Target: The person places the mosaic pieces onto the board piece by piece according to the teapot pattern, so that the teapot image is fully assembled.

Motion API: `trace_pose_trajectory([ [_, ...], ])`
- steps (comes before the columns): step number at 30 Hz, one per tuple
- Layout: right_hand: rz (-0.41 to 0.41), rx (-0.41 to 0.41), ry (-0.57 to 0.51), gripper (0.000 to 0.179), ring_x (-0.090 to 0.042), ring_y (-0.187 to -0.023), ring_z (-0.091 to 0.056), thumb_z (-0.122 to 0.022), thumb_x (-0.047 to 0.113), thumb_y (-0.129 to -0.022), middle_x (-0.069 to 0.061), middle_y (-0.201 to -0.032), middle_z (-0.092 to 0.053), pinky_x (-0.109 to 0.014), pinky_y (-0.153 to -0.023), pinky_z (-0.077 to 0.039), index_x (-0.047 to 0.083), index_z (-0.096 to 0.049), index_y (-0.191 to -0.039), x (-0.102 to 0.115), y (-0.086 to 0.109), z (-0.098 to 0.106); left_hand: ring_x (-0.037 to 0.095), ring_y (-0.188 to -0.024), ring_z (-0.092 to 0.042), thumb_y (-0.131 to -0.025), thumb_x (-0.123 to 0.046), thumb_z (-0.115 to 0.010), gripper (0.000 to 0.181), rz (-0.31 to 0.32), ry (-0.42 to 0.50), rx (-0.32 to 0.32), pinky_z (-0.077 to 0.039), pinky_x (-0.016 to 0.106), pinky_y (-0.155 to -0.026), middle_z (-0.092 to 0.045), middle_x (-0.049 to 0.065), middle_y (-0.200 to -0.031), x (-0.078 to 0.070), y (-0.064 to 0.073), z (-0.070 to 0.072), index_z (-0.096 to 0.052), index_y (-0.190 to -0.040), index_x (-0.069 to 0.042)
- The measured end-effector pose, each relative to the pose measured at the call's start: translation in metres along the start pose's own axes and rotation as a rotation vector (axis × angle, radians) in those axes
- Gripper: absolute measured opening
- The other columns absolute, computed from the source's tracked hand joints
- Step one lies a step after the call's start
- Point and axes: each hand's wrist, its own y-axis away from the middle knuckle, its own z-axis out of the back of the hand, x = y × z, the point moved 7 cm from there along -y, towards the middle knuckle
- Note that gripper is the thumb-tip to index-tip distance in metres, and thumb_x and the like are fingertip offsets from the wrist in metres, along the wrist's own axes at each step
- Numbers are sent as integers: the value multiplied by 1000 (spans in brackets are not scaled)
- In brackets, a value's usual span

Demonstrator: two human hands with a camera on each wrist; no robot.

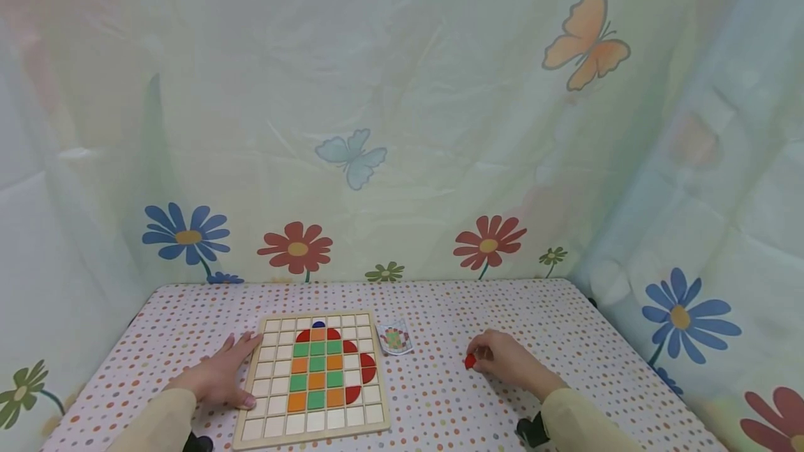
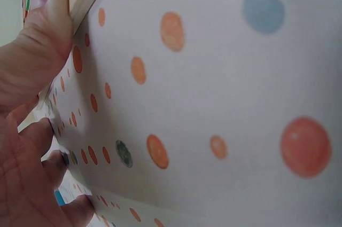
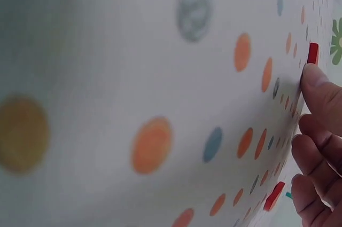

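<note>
My left hand point(image 1: 216, 375) rests at the left edge of a wooden grid board point(image 1: 252, 407), fingers spread, thumb against the frame. On the board sit green squares point(image 1: 317, 398) and orange squares point(image 1: 317, 381), with rounded red tiles point(image 1: 368, 374) around them and a blue rounded tile point(image 1: 319, 324) at the top. Right of the board, my right hand point(image 1: 502, 358) pinches a small red tile point(image 1: 470, 361) low over the table. In the right wrist view that red tile point(image 3: 313, 53) shows at the thumb tip, and another red piece point(image 3: 273, 196) lies by the lower fingers.
A small picture card point(image 1: 394, 338) with a coloured pattern lies just right of the board. The table point(image 1: 433, 305) wears a dotted cloth. Behind it and at both sides hangs a curtain point(image 1: 440, 89) printed with flowers and butterflies.
</note>
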Motion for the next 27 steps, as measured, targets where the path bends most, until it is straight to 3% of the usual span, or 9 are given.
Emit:
trace_pose_trajectory([
  [9, -1, -10, 31, 14, -13, -79, -53, -83, 13, -84, 3, -89, -60, -31, -71, -49, 13, -71, -91, 8, 0, -2, 57, -153, -1, -60, -45, -94, 125, -6, 23, -9, -10, 85, -112, -16, 30, -167, 24, -19, -11, -29, -160, -6],
  [15, 103, -51, -45, 14, -14, -88, -57, -84, 17, -85, 3, -96, -62, -31, -72, -53, 13, -72, -92, 34, 0, -3, 56, -154, -1, -59, -46, -94, 125, -8, 26, -13, -10, 85, -111, -16, 28, -168, 30, -27, -13, -30, -160, -8],
  [21, 246, -79, -100, 12, -27, -111, -63, -83, 22, -87, -4, -115, -65, -47, -90, -58, 17, -72, -91, 66, -5, -8, 57, -153, -5, -59, -41, -95, 123, 4, 17, -19, -12, 85, -111, -19, 30, -166, 18, -17, -7, -32, -158, -5],
  [27, 363, -74, -195, 8, -36, -120, -62, -80, 19, -89, -17, -128, -63, -53, -93, -57, 17, -73, -91, 103, -14, -17, 58, -152, -6, -67, -35, -93, 114, 19, -21, -15, -15, 85, -111, -19, 31, -165, -2, 1, 2, -32, -158, -4],
])
